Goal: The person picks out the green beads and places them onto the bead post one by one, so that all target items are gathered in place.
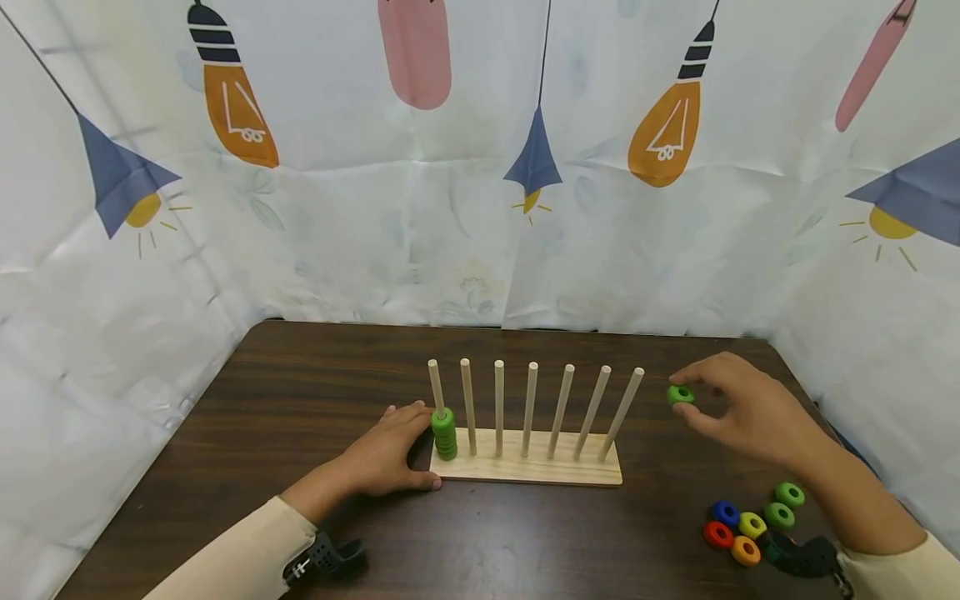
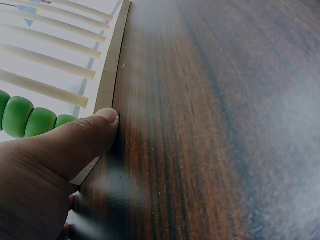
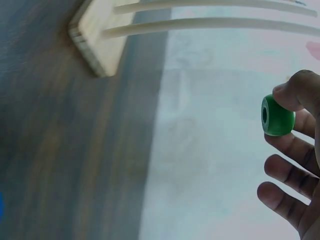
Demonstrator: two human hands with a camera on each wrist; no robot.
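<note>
A pale wooden peg stand (image 1: pixel 525 472) with a row of upright pegs stands on the table. Several green beads (image 1: pixel 445 437) are stacked on its leftmost peg. My left hand (image 1: pixel 392 454) grips the left end of the base; in the left wrist view the thumb (image 2: pixel 90 137) lies against the base's front edge, while the other fingers are mostly hidden. To the right of the stand, my right hand (image 1: pixel 757 412) is raised and pinches one green bead (image 3: pixel 281 120) between thumb and fingertips, apart from the pegs. The bead's hole faces the stand in the right wrist view.
Loose beads lie on the dark wooden table (image 1: pixel 525 542) below the right forearm: a blue bead (image 1: pixel 722 507), a red bead (image 1: pixel 710 537), a yellow bead (image 1: pixel 744 525), an orange bead (image 1: pixel 738 557) and green beads (image 1: pixel 780 521). A patterned white cloth (image 1: pixel 337 242) hangs behind the table.
</note>
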